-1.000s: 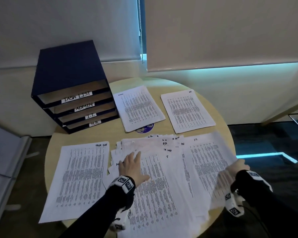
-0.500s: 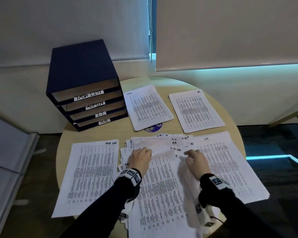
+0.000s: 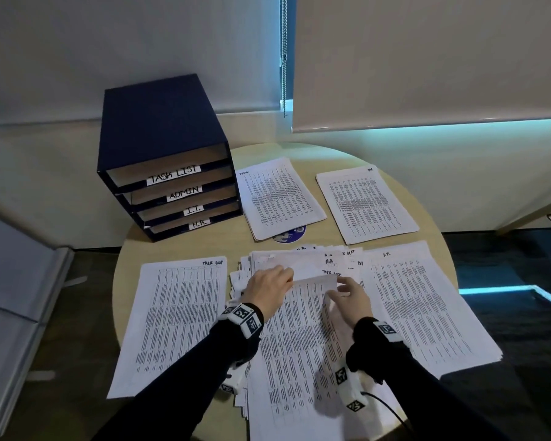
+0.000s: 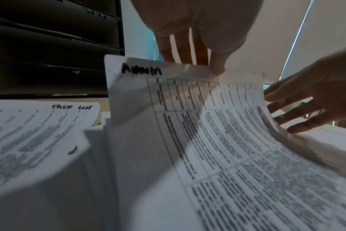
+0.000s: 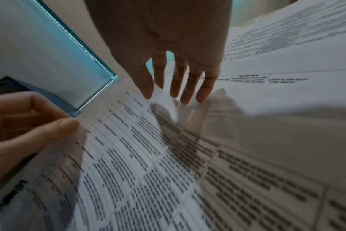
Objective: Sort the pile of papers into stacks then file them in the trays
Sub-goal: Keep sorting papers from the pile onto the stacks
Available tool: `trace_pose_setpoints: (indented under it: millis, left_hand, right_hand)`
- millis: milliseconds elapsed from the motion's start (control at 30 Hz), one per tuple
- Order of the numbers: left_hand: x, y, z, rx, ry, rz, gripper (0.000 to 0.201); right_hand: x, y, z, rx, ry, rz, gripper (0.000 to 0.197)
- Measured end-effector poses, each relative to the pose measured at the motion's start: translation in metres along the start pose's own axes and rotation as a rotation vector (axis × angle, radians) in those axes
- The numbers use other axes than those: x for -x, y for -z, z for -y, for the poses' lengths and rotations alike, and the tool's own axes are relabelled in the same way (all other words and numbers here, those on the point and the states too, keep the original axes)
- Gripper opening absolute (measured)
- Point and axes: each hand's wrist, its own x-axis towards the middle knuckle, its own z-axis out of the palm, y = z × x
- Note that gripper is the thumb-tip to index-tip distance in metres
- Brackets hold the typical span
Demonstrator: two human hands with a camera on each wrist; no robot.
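A loose pile of printed papers (image 3: pixel 299 361) lies at the middle front of the round table (image 3: pixel 337 154). My left hand (image 3: pixel 269 286) pinches the top edge of the pile's top sheet, marked ADMIN (image 4: pixel 188 125), and lifts it so that it curves upward. My right hand (image 3: pixel 347 292) reaches in with straight, spread fingers (image 5: pixel 186 81) that touch the sheet's right edge. Sorted stacks lie around: TASK LIST (image 3: pixel 172 323) at the left, I.T. (image 3: pixel 420 307) at the right, and two more at the back (image 3: pixel 277 198) (image 3: pixel 366 202). The blue tray unit (image 3: pixel 163 128) stands at the back left.
The trays are labelled TASK LIST, ADMIN, I.T. and H.R. from top to bottom. A round blue sticker (image 3: pixel 290 235) peeks out under a back stack. The pile and the I.T. stack overhang the table's front edge. Window blinds hang behind.
My right hand left the I.T. stack at the right and came to the middle pile. My left hand curled onto the top sheet's edge and raised it.
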Motion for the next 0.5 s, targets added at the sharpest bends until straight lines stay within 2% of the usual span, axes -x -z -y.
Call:
trace_pose_setpoints:
  millis: [67,167,233,267,367,433,500]
  left_hand:
    - [0.001,0.001,-0.004,0.190,0.096,0.064,0.014]
    - [0.003,0.002,-0.006,0.488,0.255,0.119,0.008]
    - [0.003,0.003,-0.004,0.632,0.372,0.128,0.013]
    - [0.002,0.002,0.000,0.634,0.421,0.117,0.017]
    - [-0.005,-0.004,0.026,0.427,0.543,0.124,0.021]
    - [-0.006,-0.007,0.043,0.329,0.569,0.247,0.016]
    - [-0.004,-0.006,0.054,0.284,0.536,0.348,0.018]
  right_hand:
    - [0.003,0.000,0.000,-0.018,0.000,0.000,0.038]
    - [0.005,-0.001,-0.004,0.006,0.017,-0.008,0.027]
    - [0.008,0.000,-0.005,-0.009,0.067,0.004,0.023]
    - [0.010,0.003,-0.004,-0.016,0.095,0.026,0.022]
    - [0.010,0.012,-0.007,0.039,0.149,0.094,0.024]
    - [0.009,0.018,-0.013,0.111,0.161,0.130,0.029]
    - [0.008,0.022,-0.021,0.105,0.137,0.148,0.024]
